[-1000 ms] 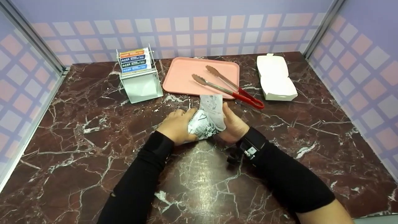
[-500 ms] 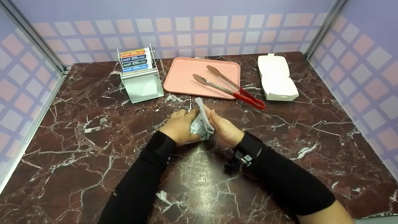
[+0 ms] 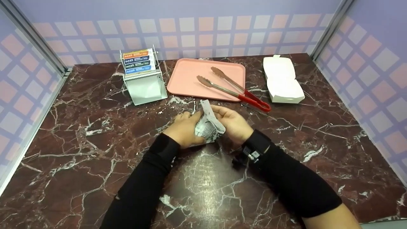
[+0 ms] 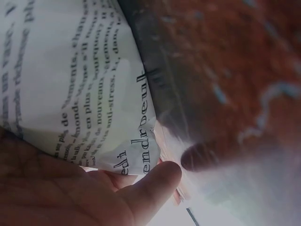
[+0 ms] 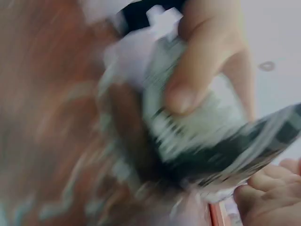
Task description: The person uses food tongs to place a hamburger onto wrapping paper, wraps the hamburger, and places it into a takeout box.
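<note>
A small bundle wrapped in newsprint-patterned paper (image 3: pixel 206 130) sits low over the table between both hands; what it holds is hidden. My left hand (image 3: pixel 184 128) grips its left side, the thumb on the near side and the fingers round the far side. Printed text shows on the paper (image 4: pixel 89 80) in the left wrist view, above that thumb. A folded paper flap stands up on the bundle's right side. Right beside this flap is my right hand (image 3: pixel 233 124), its loosely bent fingers partly behind the paper. In the blurred right wrist view, the fingers (image 5: pixel 268 183) lie under the paper's striped edge.
Behind the hands lies a pink tray (image 3: pixel 184 76), with red-handled tongs (image 3: pixel 251 99) across its right side. A rack of colourful packets (image 3: pixel 140 65) stands at the back left. At the back right is an opened white carton (image 3: pixel 283 79). Patterned walls enclose the table.
The paper flap was swung from leaning right to upright by my right hand, then tipped slightly back right. My right hand's fingers have shifted behind the flap. The left hand keeps its grip.
</note>
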Demonstrator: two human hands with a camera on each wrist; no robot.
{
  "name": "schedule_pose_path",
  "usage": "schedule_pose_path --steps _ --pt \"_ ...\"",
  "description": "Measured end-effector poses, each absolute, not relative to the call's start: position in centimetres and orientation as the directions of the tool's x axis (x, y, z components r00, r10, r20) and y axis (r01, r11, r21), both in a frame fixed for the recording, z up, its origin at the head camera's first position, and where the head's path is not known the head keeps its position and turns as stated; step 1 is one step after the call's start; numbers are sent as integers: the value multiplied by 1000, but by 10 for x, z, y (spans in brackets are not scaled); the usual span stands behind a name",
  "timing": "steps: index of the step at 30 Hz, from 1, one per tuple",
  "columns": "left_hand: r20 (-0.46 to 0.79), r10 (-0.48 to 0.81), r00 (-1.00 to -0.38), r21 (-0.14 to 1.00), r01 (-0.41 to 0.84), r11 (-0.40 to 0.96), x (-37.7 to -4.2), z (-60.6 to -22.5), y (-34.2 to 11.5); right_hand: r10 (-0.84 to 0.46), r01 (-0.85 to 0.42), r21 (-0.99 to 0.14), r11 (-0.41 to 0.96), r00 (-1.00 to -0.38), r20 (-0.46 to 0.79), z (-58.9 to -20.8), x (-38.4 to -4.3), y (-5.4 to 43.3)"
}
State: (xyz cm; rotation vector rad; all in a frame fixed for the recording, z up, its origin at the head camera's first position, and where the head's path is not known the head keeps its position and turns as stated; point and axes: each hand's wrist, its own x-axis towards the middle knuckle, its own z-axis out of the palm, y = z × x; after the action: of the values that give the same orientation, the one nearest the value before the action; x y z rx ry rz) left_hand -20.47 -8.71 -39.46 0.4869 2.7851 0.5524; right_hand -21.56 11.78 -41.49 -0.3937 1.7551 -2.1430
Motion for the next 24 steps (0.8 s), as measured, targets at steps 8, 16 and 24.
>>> schedule_pose_path --steps 8,16,24 --pt "-118 559 -821 385 481 788 -206 -395 -80 -506 -361 -821 443 -856 103 -413 -208 113" --pt "-175 621 -764 303 558 773 -207 -394 -73 -631 -474 -658 585 -776 -2 -408 -200 111" --pt "-146 539 -830 686 307 659 -211 -391 -113 -645 -484 -605 633 -761 -65 -410 -202 111"
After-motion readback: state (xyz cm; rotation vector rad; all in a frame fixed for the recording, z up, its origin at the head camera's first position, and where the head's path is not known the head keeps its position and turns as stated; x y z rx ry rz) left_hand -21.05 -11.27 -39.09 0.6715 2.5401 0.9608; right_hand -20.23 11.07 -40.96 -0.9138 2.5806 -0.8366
